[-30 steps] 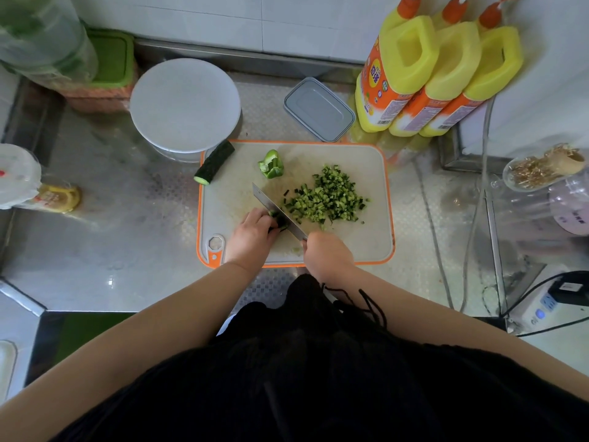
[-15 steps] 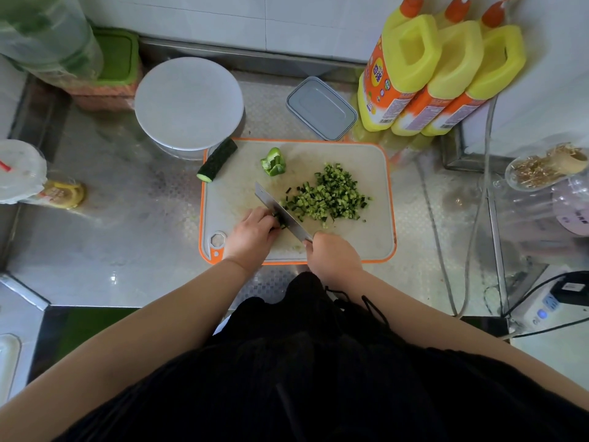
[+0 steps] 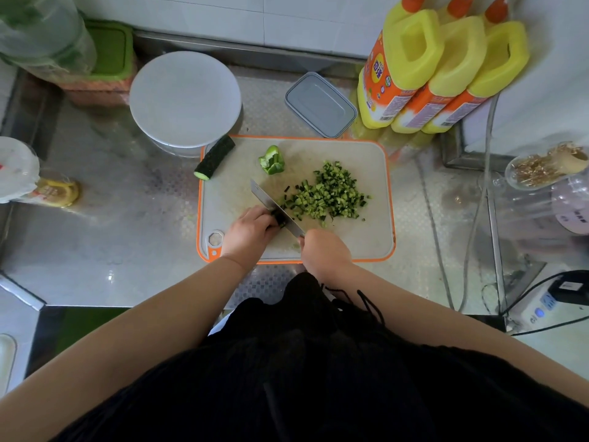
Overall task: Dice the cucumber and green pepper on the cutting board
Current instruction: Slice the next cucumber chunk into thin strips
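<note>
An orange-rimmed white cutting board [image 3: 360, 237] lies on the steel counter. A pile of diced cucumber [image 3: 328, 194] sits at its middle right. My right hand [image 3: 325, 252] grips the handle of a knife [image 3: 274, 207] whose blade slants up-left across the board. My left hand [image 3: 250, 232] holds down a small remnant of cucumber strips [image 3: 280, 220] with curled fingers, right against the blade. A piece of green pepper [image 3: 272, 160] lies at the board's back. A cucumber half [image 3: 214, 157] rests across the board's back-left corner.
A round white lidded container [image 3: 185, 98] stands behind the board on the left, a grey lidded box [image 3: 320, 105] behind it in the middle. Three yellow bottles [image 3: 439, 68] stand at the back right. Cables and a power strip [image 3: 541, 309] lie at right.
The knife and both hands have stayed at the same spot on the board, with only small chopping motion; the camera view shifted slightly.
</note>
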{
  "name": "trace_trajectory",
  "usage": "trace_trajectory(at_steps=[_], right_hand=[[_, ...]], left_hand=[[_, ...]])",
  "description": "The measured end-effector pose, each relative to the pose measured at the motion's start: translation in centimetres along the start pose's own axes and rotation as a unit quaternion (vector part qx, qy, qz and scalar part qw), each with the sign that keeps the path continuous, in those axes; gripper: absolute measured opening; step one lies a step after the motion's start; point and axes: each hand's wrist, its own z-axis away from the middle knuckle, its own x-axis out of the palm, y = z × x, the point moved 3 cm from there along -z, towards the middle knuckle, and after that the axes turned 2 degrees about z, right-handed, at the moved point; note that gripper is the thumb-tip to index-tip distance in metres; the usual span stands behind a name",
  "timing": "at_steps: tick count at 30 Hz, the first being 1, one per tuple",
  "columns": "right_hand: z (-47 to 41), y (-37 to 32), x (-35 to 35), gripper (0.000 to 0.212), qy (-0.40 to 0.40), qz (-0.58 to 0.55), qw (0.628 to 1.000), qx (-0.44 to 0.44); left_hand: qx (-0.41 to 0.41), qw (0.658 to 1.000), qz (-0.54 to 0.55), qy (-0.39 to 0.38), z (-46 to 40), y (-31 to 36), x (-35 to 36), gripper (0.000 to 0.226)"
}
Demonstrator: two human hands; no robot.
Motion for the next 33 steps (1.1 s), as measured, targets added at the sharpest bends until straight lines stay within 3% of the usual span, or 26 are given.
trace_trajectory(at_steps=[6, 13, 19, 24, 30, 33], right_hand=[[-0.5, 1.4, -0.4, 0.033, 0.002, -0.095, 0.995, 0.024], [1.2, 1.0, -1.0, 0.032, 0.044, -0.027, 0.998, -0.026], [1.4, 0.2, -0.4, 0.030, 0.037, 0.023, 0.998, -0.047], [0.6, -0.4, 0.2, 0.016, 0.017, 0.063, 0.997, -0.028], [-0.3, 0.2, 0.7, 0.028, 0.017, -0.006, 1.000, -0.023], [-0.7, 0.8, 0.2, 0.036, 0.009, -0.075, 0.997, 0.005]], left_hand=[[0.034, 0.999, -0.016, 0.024, 0.4, 0.3, -0.4, 0.029], [0.013, 0.999, -0.027, 0.029, 1.2, -0.1, -0.6, 0.010], [-0.001, 0.999, -0.032, -0.005, 0.7, -0.1, -0.6, 0.007], [-0.006, 1.000, -0.018, -0.011, 0.6, -0.3, -0.6, 0.010], [0.009, 1.000, -0.012, 0.007, 0.7, -0.4, -0.5, 0.010], [0.019, 0.999, -0.013, 0.022, 0.9, -0.4, -0.6, 0.021]])
